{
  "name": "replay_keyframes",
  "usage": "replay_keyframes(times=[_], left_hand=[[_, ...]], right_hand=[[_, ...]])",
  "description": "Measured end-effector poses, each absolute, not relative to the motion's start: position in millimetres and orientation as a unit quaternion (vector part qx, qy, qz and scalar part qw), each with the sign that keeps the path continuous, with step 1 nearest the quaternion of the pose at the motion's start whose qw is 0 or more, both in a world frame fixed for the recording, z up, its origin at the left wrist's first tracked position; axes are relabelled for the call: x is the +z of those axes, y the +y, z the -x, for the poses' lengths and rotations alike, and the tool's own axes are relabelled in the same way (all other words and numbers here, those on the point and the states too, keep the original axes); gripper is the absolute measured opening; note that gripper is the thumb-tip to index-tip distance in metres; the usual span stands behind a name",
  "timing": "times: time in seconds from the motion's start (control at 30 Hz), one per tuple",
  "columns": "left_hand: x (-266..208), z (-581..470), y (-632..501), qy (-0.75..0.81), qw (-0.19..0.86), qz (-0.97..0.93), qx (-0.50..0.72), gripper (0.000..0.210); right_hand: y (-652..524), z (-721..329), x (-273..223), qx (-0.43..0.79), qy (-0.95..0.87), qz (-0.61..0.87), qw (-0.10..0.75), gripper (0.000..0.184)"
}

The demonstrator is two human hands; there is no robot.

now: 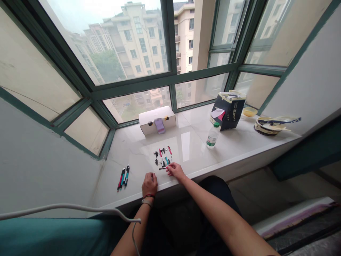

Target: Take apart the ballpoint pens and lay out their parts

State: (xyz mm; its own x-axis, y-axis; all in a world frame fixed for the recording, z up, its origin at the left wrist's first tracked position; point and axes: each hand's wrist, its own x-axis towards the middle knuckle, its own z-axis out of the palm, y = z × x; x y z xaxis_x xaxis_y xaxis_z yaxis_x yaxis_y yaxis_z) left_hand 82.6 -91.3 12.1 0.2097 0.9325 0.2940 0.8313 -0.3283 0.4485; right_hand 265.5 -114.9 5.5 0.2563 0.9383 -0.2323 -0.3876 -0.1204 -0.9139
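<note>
My right hand [175, 171] pinches a slim pen part [162, 168], dark toward its left end and red near my fingertips, held just above the white sill. Right beyond it lie loose pen parts: a pink-red barrel [169, 150], another red barrel [160, 152], a blue piece [166, 160] and several small black pieces [156, 154]. Closed, with fingers curled down, my left hand [149, 184] rests at the sill's front edge; its inner side is hidden. To its left, several whole pens [123, 177] with red, teal and blue barrels lie side by side.
A white box [157, 121] with a purple item against its front stands by the window. Farther right are a green-capped bottle [213, 136], a dark printed carton [228, 110], a small yellow bowl [249, 112] and a takeaway bowl [269, 126]. A white cable [66, 206] crosses the lower left.
</note>
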Motion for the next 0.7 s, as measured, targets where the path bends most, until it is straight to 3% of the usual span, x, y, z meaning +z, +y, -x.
replay_keyframes(times=[0.27, 0.5, 0.7], left_hand=[[11, -83, -92, 0.566, 0.090, -0.776, 0.263, 0.022], [9, -82, -91, 0.576, 0.109, -0.768, 0.257, 0.024], [17, -81, -97, 0.519, 0.098, -0.796, 0.295, 0.021]], right_hand=[[-119, -283, 5, 0.622, -0.133, 0.395, 0.662, 0.027], [-118, -277, 5, 0.615, -0.168, 0.426, 0.642, 0.033], [-117, -261, 8, 0.551, -0.324, 0.521, 0.565, 0.032]])
